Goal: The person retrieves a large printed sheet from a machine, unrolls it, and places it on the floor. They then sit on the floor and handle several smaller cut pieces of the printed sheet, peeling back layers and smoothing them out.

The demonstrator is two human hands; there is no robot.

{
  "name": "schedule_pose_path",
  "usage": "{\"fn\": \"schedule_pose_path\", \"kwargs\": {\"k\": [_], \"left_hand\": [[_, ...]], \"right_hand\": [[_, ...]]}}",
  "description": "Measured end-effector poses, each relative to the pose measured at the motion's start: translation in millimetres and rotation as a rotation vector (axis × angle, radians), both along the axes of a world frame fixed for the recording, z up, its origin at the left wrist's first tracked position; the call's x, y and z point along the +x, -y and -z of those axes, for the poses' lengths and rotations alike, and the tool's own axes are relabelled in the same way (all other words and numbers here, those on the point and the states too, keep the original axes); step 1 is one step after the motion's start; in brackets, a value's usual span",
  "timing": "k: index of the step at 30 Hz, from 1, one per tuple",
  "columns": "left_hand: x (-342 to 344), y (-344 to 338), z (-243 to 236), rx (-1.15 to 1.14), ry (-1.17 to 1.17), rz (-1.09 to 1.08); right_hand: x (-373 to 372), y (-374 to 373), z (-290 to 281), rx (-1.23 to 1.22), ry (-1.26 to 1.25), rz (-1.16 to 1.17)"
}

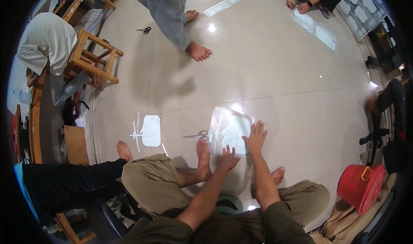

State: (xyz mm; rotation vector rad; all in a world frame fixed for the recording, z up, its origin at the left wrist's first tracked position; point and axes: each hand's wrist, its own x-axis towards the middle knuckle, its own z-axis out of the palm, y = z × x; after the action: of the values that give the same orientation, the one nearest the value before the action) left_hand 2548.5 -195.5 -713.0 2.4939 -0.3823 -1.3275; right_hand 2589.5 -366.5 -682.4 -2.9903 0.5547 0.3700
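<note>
A printed sheet (217, 125) with a pale blue rounded panel (236, 134) lies on the floor in front of me. My left hand (229, 159) rests at its lower edge, fingers spread. Against the sheet's right side lies my right hand (257, 137), flat with fingers apart. Neither hand grips anything. Scissors with dark red handles (198, 135) lie just left of the sheet, near my left foot (203, 160). Farther left is a cut pale blue piece (151, 131) with narrow white strips (137, 135) beside it.
Ahead, a person in grey trousers (165, 18) stands barefoot near black-handled scissors (146, 30). Another person's hands (301, 6) work over a white strip (318, 31) at far right. A wooden stool (97, 59) is left; a red bucket (355, 186) is right.
</note>
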Motion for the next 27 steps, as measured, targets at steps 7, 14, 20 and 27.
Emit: {"fn": "schedule_pose_path", "kwargs": {"k": [7, 14, 20, 27], "left_hand": [[16, -8, -19, -0.173, 0.04, -0.096], [45, -18, -38, -0.485, 0.379, -1.119], [92, 18, -152, -1.477, -0.394, -1.144], [56, 18, -367, -1.361, 0.643, -0.852]], "right_hand": [[-22, -8, 5, 0.381, 0.196, 0.07], [-1, -1, -74, 0.976, 0.489, 0.029], [0, 46, -229, 1.449, 0.562, 0.184], [-81, 113, -175, 1.647, 0.537, 0.531]]}}
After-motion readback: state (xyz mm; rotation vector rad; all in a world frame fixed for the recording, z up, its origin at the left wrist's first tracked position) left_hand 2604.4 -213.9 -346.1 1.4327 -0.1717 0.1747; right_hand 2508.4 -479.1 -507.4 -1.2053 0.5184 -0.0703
